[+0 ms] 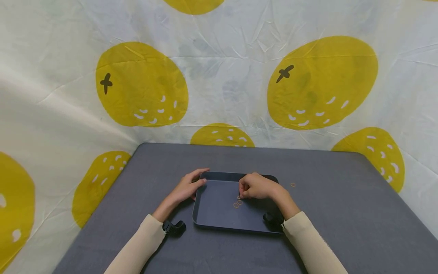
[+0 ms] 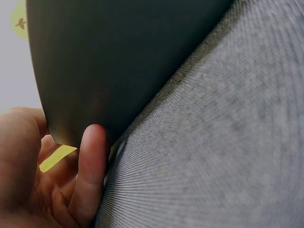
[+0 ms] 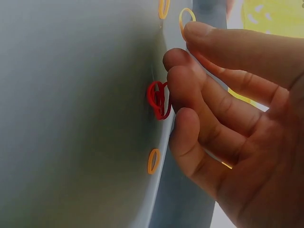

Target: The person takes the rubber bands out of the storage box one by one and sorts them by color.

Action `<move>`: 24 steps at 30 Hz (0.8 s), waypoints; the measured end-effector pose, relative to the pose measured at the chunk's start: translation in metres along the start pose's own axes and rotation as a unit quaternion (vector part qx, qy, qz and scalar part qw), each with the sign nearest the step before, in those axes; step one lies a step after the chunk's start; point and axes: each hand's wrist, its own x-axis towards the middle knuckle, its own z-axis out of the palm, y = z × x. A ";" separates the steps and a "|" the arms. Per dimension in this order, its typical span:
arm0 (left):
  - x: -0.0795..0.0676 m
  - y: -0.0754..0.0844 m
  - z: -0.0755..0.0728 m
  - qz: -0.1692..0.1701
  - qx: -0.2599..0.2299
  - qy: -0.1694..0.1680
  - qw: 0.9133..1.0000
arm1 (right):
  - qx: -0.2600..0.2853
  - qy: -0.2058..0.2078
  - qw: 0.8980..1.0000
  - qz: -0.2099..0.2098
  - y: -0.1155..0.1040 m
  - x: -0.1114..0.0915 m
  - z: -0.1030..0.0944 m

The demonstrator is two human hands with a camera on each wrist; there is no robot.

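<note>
A dark grey tray (image 1: 219, 213) lies on the table. My left hand (image 1: 187, 186) holds its far left corner, thumb at the rim and other fingers outside the wall. From below, the left wrist view has a fingertip (image 2: 93, 142) against the tray's outer side (image 2: 123, 61). Over the tray, my right hand (image 1: 258, 186) pinches a thin yellow rubber band (image 3: 181, 23) between thumb and forefinger. Tangled red rubber bands (image 3: 156, 99) are beside the other fingertips in the right wrist view. An orange rubber band (image 3: 149, 164) and another orange band (image 3: 160, 9) lie on the tray floor.
One orange band (image 1: 292, 185) lies on the grey tabletop (image 1: 328, 213), right of the tray. Behind the table hangs a white cloth (image 1: 226, 87) with large yellow fruit prints. Dark wrist straps (image 1: 174, 228) are worn over the cream sleeves.
</note>
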 end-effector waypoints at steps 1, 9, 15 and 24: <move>0.000 0.000 0.000 0.001 0.000 -0.001 1.000 | 0.000 0.000 1.000 0.000 0.000 0.000 0.000; -0.002 -0.001 -0.001 0.009 -0.001 -0.002 1.000 | 0.007 0.009 1.000 -0.001 -0.003 0.000 -0.002; -0.002 -0.001 0.000 0.002 -0.004 0.005 1.000 | 0.003 0.008 1.000 -0.002 -0.003 0.001 -0.003; 0.000 0.002 0.001 -0.014 -0.010 0.007 1.000 | 0.023 0.009 1.000 0.002 0.002 -0.003 -0.008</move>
